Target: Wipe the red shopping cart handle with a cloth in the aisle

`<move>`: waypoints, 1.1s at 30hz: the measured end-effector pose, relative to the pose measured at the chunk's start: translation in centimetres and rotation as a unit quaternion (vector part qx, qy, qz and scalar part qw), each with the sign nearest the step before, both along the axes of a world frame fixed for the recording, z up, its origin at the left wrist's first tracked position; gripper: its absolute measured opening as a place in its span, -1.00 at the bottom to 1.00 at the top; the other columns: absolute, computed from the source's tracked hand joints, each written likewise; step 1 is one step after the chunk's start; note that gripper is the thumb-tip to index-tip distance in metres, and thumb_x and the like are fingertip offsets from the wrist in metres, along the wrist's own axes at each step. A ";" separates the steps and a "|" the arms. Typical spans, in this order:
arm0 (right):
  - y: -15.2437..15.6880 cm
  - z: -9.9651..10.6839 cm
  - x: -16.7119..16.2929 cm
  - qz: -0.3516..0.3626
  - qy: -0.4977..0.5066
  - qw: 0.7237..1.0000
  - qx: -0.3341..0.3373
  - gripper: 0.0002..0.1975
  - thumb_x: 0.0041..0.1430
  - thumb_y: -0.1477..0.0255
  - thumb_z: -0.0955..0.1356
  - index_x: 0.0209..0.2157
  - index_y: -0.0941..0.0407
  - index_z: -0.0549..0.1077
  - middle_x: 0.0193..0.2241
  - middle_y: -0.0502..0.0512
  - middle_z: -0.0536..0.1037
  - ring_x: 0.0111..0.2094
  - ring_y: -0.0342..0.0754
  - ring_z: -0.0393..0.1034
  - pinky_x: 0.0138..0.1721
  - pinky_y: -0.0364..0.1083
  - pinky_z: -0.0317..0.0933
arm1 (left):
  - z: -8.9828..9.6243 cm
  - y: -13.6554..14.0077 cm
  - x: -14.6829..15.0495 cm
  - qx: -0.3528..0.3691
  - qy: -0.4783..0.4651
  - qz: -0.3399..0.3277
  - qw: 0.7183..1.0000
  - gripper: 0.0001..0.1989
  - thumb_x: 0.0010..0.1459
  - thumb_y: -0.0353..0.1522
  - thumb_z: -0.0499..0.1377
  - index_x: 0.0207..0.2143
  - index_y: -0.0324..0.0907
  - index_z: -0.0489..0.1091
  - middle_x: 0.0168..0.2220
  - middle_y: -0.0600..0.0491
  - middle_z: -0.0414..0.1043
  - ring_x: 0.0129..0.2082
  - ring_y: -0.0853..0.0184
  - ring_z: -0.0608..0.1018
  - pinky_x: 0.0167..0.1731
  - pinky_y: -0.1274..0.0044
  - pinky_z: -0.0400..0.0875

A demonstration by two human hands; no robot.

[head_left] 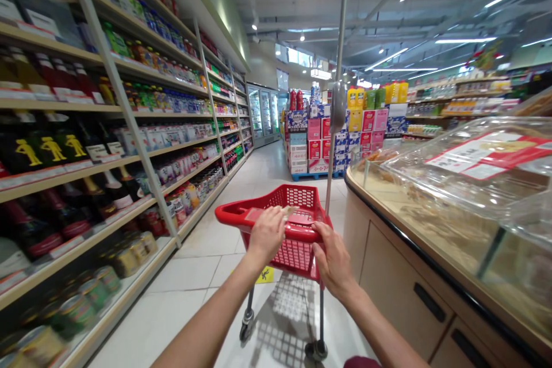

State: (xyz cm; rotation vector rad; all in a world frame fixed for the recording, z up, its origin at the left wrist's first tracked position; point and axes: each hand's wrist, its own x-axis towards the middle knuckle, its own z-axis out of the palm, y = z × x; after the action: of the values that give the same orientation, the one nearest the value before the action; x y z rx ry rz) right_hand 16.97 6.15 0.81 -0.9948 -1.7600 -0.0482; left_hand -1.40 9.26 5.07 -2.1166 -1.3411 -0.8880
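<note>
A small red plastic shopping cart point(295, 253) stands on the floor in front of me, its basket walls pierced with holes. My left hand point(268, 233) is closed over the middle of the cart's thick red handle point(303, 234). A small pale, crumpled-looking thing point(290, 211) shows beside its fingertips; I cannot tell whether it is held or lies in the cart. At the handle's right end, my right hand point(333, 256) wraps round the bar, thumb below. A tall metal pole point(338, 69) rises at the cart's right side. Most of the basket's inside is hidden.
Long shelves of bottles and cans point(172, 109) line the left side. Close on the right runs a display counter point(388, 259) with clear plastic food packs point(470, 155). Ahead stand stacked drink cartons point(314, 144) on a blue pallet point(318, 175), with glass-door fridges point(263, 109) farther back.
</note>
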 end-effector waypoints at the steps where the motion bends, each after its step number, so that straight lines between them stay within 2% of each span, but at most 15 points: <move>1: 0.1 0.0 0.1 -0.001 0.001 1.000 0.005 -0.62 0.13 0.47 0.15 0.02 0.08 0.16 -0.05 0.17 0.35 -0.01 0.04 0.20 -0.03 0.14 0.11 | -0.1 -0.3 1.3 -0.004 0.026 -0.036 0.999 -0.71 0.12 -0.41 -0.07 -0.17 -0.20 0.36 -0.13 -0.02 0.42 -0.07 0.31 0.40 0.00 0.36 0.27; 4: 0.1 0.1 0.6 0.003 -0.005 1.000 0.017 -0.62 0.14 0.46 0.15 0.02 0.08 0.16 -0.07 0.16 0.37 -0.03 0.02 0.22 -0.04 0.10 0.14 | 0.1 -0.7 2.7 -0.014 0.052 -0.091 0.994 -0.72 0.10 -0.45 -0.06 -0.18 -0.19 0.36 -0.13 -0.01 0.42 -0.06 0.32 0.39 0.01 0.39 0.26; 9: -0.3 0.5 0.4 0.005 -0.009 1.000 0.001 -0.61 0.12 0.49 0.15 0.01 0.09 0.18 -0.05 0.16 0.36 -0.04 0.00 0.23 -0.06 0.06 0.15 | 1.0 0.4 -2.7 -0.002 -0.017 0.013 1.000 -0.72 0.11 -0.43 -0.09 -0.26 -0.20 0.40 -0.21 -0.02 0.47 -0.15 0.28 0.46 -0.08 0.34 0.34; 11: -0.3 0.7 -0.1 -0.007 -0.003 1.000 -0.005 -0.61 0.11 0.47 0.16 0.02 0.11 0.17 -0.07 0.17 0.37 -0.05 0.01 0.23 -0.05 0.08 0.12 | 1.0 0.4 -3.1 0.005 -0.029 0.036 0.999 -0.71 0.12 -0.42 -0.10 -0.26 -0.21 0.39 -0.22 -0.03 0.47 -0.17 0.28 0.46 -0.09 0.33 0.35; 13: -0.1 1.1 -0.7 -0.022 -0.010 1.000 -0.011 -0.61 0.12 0.45 0.16 0.02 0.12 0.18 -0.11 0.17 0.40 -0.08 0.02 0.26 -0.01 0.13 0.03 | 0.5 0.0 -1.4 0.006 -0.014 0.015 1.000 -0.72 0.12 -0.41 -0.09 -0.22 -0.20 0.38 -0.17 -0.01 0.45 -0.12 0.30 0.44 -0.05 0.35 0.32; 16: 0.3 1.8 -1.1 -0.032 -0.038 0.999 -0.020 -0.65 0.13 0.44 0.15 -0.03 0.12 0.25 -0.13 0.15 0.43 -0.09 0.02 0.26 0.03 0.15 -0.08 | 0.0 -0.8 2.2 0.005 0.038 -0.059 0.997 -0.72 0.11 -0.44 -0.07 -0.20 -0.21 0.37 -0.14 0.01 0.43 -0.06 0.30 0.40 -0.01 0.38 0.28; 18: 0.5 2.2 -1.2 -0.023 -0.052 0.998 -0.028 -0.66 0.14 0.44 0.14 -0.04 0.12 0.26 -0.11 0.14 0.42 -0.07 0.00 0.25 0.03 0.12 -0.08 | 0.0 -0.8 2.8 0.006 0.053 -0.076 0.996 -0.72 0.10 -0.45 -0.07 -0.20 -0.22 0.37 -0.14 0.00 0.44 -0.07 0.30 0.40 -0.01 0.39 0.29; 20: 0.4 2.3 -1.2 -0.010 -0.064 0.997 -0.041 -0.64 0.15 0.44 0.14 -0.01 0.12 0.25 -0.09 0.14 0.41 -0.05 0.00 0.24 0.03 0.11 -0.09 | 0.3 -0.3 1.1 0.005 0.044 -0.059 0.997 -0.71 0.10 -0.45 -0.06 -0.19 -0.22 0.37 -0.15 0.00 0.44 -0.09 0.30 0.42 -0.02 0.39 0.30; 23: 0.2 2.3 -1.3 -0.002 -0.064 0.996 -0.059 -0.62 0.15 0.43 0.14 0.02 0.12 0.22 -0.08 0.15 0.40 -0.05 0.00 0.24 0.02 0.10 -0.08 | 0.7 0.9 -3.1 0.004 -0.005 0.011 1.000 -0.71 0.10 -0.43 -0.08 -0.22 -0.21 0.39 -0.19 -0.01 0.47 -0.15 0.28 0.46 -0.08 0.35 0.35; 25: 0.1 2.3 -1.6 -0.006 -0.053 0.997 -0.052 -0.62 0.15 0.44 0.14 0.01 0.14 0.22 -0.11 0.16 0.42 -0.07 0.00 0.25 0.01 0.09 -0.05 | 0.8 1.3 -4.7 0.009 -0.028 0.046 0.998 -0.71 0.11 -0.42 -0.09 -0.25 -0.23 0.40 -0.22 -0.05 0.48 -0.18 0.25 0.47 -0.12 0.31 0.37; 28: 0.5 2.5 -2.0 -0.019 -0.042 0.998 -0.030 -0.64 0.13 0.43 0.15 -0.03 0.18 0.28 -0.19 0.17 0.45 -0.15 0.01 0.29 -0.05 0.05 0.02 | 0.3 0.7 -3.1 0.015 -0.026 0.037 0.999 -0.71 0.12 -0.40 -0.08 -0.22 -0.23 0.39 -0.17 -0.05 0.45 -0.13 0.26 0.45 -0.06 0.32 0.33; 31: 1.3 2.9 -1.9 -0.028 -0.029 0.998 -0.038 -0.66 0.14 0.40 0.15 -0.08 0.18 0.32 -0.25 0.17 0.47 -0.24 0.00 0.31 -0.16 -0.01 0.11 | -0.1 -0.1 0.1 0.009 0.004 -0.030 1.000 -0.71 0.13 -0.40 -0.07 -0.17 -0.22 0.37 -0.10 -0.02 0.42 -0.06 0.31 0.40 0.01 0.38 0.27; 33: 1.8 3.1 -1.7 -0.032 -0.011 0.998 -0.056 -0.68 0.15 0.39 0.14 -0.10 0.16 0.33 -0.29 0.13 0.48 -0.28 -0.01 0.32 -0.21 -0.03 0.12 | 0.1 -0.3 0.4 -0.005 0.014 -0.055 0.998 -0.72 0.12 -0.40 -0.06 -0.18 -0.22 0.37 -0.11 -0.01 0.42 -0.06 0.31 0.40 0.00 0.40 0.27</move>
State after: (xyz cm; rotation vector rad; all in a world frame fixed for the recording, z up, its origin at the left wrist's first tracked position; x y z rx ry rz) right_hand 15.31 7.94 3.88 -1.1364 -1.7662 -0.0013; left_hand -1.01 9.00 5.19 -2.2215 -1.2270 -0.8922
